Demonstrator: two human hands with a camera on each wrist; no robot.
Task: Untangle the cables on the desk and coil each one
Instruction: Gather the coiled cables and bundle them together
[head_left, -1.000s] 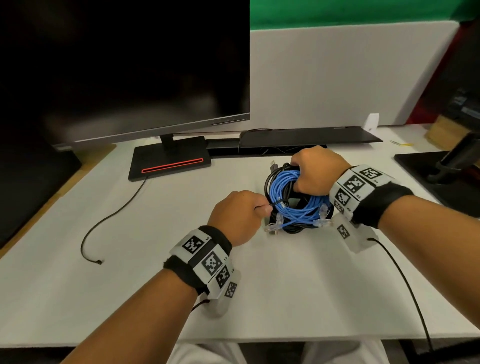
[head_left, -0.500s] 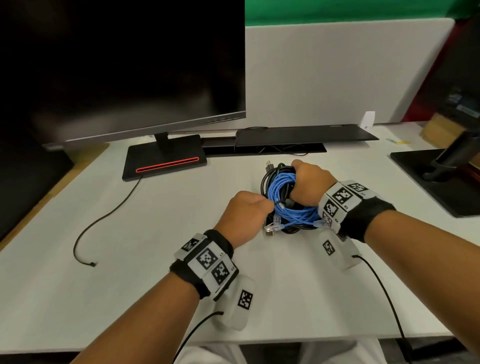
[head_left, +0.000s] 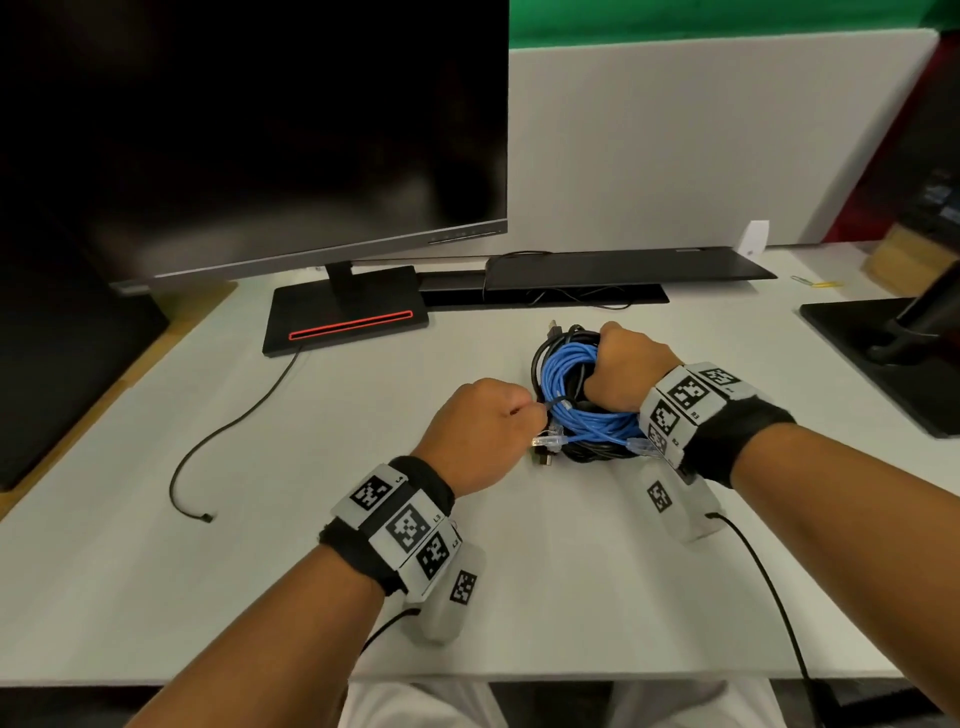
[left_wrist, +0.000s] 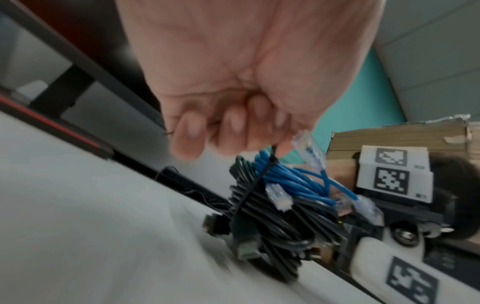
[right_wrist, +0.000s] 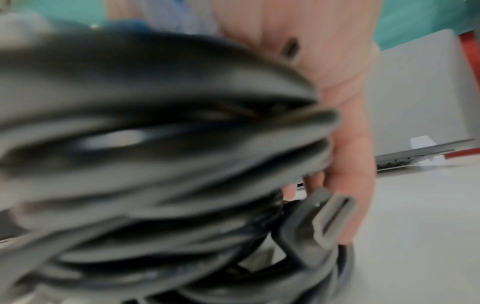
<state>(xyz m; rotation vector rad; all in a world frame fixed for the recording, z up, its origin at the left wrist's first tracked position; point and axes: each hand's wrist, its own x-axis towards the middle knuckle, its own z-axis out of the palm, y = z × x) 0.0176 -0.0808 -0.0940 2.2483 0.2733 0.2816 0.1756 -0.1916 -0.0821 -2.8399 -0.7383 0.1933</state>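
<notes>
1. Cable bundle (head_left: 582, 400) is sitting right of center in the head view, on the white desk (head_left: 311, 571): blue cable (head_left: 569, 379) coils are lying on top of black cable (head_left: 592, 451) coils.
2. Right hand (head_left: 626, 371) is wrapping curled fingers around the upper right side of the bundle, holding it down; the right wrist view is too blurred to show which strands it is catching.
3. Left hand (head_left: 480, 436) is closing into a near fist at center frame, pinching a thin black tie (left_wrist: 255, 179) that is running across the bundle in the left wrist view.
4. Risk: the tie is looking taut, so pulling harder is likely cinching it tighter instead of freeing it.
5. Risk: clear plugs (left_wrist: 357, 197) are sticking out at the bundle's lower edge; their clips are likely snagging on loops once strands start sliding.
6. Risk: the right hand is gripping blue and black together, so dragging one is probably hauling the whole bundle across the desk.
7. Loose thin cable (head_left: 228, 431) at left frame is lying well apart, not in play.
</notes>
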